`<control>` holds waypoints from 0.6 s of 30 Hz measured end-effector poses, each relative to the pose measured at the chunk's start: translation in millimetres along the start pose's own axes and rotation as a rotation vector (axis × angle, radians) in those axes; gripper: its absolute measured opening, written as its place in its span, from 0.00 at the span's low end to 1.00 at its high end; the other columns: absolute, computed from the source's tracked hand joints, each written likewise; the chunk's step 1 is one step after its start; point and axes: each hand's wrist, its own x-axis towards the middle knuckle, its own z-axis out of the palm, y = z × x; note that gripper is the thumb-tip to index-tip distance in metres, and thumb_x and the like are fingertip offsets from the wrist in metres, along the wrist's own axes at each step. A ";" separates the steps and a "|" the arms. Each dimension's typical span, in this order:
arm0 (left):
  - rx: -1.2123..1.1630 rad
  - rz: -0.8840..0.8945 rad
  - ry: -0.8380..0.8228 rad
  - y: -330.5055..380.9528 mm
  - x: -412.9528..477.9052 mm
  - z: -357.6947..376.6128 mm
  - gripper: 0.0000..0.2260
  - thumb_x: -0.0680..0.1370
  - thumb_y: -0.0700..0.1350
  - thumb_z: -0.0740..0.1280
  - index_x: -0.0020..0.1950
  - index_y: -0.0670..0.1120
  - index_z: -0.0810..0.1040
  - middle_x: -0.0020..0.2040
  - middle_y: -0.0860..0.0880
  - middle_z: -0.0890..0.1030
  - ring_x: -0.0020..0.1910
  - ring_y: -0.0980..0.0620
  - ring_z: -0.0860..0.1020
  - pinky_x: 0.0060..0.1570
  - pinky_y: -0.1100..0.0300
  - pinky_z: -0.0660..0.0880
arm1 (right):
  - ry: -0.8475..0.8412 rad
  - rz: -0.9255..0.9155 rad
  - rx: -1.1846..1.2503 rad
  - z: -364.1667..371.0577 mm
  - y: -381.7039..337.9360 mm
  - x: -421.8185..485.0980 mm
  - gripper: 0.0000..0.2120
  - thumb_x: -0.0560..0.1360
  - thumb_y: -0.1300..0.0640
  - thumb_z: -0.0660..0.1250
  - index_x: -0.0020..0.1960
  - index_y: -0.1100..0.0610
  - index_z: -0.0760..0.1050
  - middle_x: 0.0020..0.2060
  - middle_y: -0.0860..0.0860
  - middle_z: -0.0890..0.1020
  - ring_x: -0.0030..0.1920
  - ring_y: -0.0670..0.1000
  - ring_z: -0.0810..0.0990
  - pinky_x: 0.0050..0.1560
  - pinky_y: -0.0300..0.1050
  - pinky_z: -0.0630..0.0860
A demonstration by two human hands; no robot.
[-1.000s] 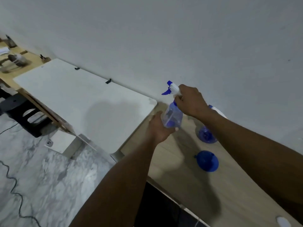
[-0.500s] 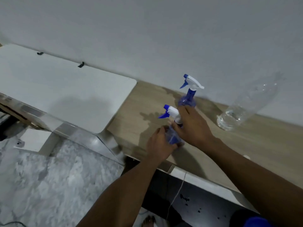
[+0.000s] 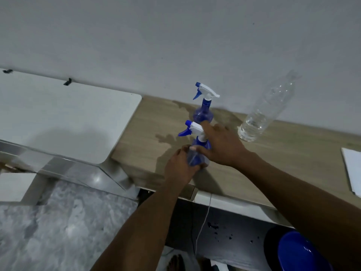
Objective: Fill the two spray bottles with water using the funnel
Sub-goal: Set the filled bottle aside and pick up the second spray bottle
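A blue spray bottle (image 3: pixel 197 159) with a white and blue trigger head stands near the front edge of the wooden table (image 3: pixel 273 163). My left hand (image 3: pixel 179 167) grips its body from the left. My right hand (image 3: pixel 220 145) holds its neck and shoulder, with the forefinger stretched up beside the trigger head. A second spray bottle (image 3: pixel 203 112) stands upright behind it, close to the wall, with no hand on it. A clear plastic bottle (image 3: pixel 261 114) with a little water in its bottom stands to the right.
A white tabletop (image 3: pixel 68 114) adjoins the wooden one on the left. A wet patch (image 3: pixel 166 137) darkens the wood left of the bottles. A white sheet (image 3: pixel 351 169) lies at the right edge. A blue round object (image 3: pixel 300 253) sits low at the right, below the table's edge.
The bottle held in both hands came down from in front of the wall to the table's front edge. The view swung right, bringing the clear bottle into sight.
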 end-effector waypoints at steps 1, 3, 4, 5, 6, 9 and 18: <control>0.002 -0.007 -0.002 -0.2 0.3 0.9 0.36 0.67 0.63 0.77 0.70 0.53 0.68 0.62 0.51 0.79 0.60 0.49 0.77 0.61 0.48 0.75 | 0.023 -0.002 -0.035 1.6 -2.0 0.8 0.24 0.76 0.40 0.66 0.63 0.54 0.66 0.49 0.53 0.83 0.44 0.56 0.80 0.46 0.50 0.74; -0.006 -0.017 -0.012 -0.5 0.4 0.7 0.36 0.66 0.64 0.77 0.69 0.54 0.69 0.61 0.51 0.79 0.59 0.49 0.78 0.60 0.48 0.76 | 0.009 -0.014 0.023 2.6 -4.1 0.5 0.21 0.77 0.50 0.67 0.65 0.55 0.66 0.52 0.54 0.82 0.48 0.58 0.80 0.47 0.48 0.70; -0.006 -0.019 -0.014 -0.9 0.2 0.3 0.36 0.65 0.64 0.77 0.68 0.54 0.69 0.61 0.51 0.79 0.59 0.49 0.78 0.60 0.48 0.76 | -0.031 -0.019 0.057 0.5 -3.2 -0.4 0.23 0.76 0.52 0.68 0.67 0.54 0.65 0.55 0.54 0.80 0.50 0.57 0.78 0.49 0.48 0.68; -0.004 -0.011 -0.014 -1.2 -0.1 0.0 0.35 0.65 0.64 0.77 0.68 0.54 0.69 0.61 0.52 0.79 0.59 0.49 0.78 0.60 0.48 0.76 | -0.063 -0.028 0.060 -3.0 -0.8 -1.6 0.26 0.74 0.53 0.69 0.69 0.53 0.64 0.59 0.53 0.78 0.53 0.57 0.76 0.51 0.50 0.68; -0.002 -0.002 -0.014 -0.5 -0.6 -0.1 0.35 0.65 0.64 0.77 0.67 0.55 0.68 0.61 0.52 0.79 0.59 0.50 0.78 0.59 0.47 0.77 | -0.084 -0.029 0.037 -5.9 1.8 -2.4 0.29 0.74 0.50 0.70 0.71 0.52 0.63 0.61 0.53 0.76 0.56 0.56 0.75 0.54 0.52 0.69; 0.009 -0.001 -0.022 0.2 -2.4 4.3 0.37 0.65 0.64 0.77 0.69 0.55 0.68 0.63 0.52 0.78 0.61 0.50 0.77 0.61 0.47 0.76 | -0.037 -0.002 -0.042 -7.1 1.4 -3.7 0.28 0.75 0.41 0.68 0.69 0.52 0.65 0.59 0.51 0.79 0.55 0.56 0.77 0.54 0.53 0.71; 0.004 0.013 -0.024 0.9 -3.8 8.1 0.35 0.66 0.64 0.77 0.67 0.54 0.69 0.61 0.52 0.79 0.58 0.49 0.78 0.58 0.48 0.77 | -0.171 0.105 0.447 -4.9 9.2 -7.0 0.30 0.70 0.43 0.74 0.66 0.53 0.70 0.57 0.52 0.77 0.55 0.55 0.77 0.53 0.50 0.77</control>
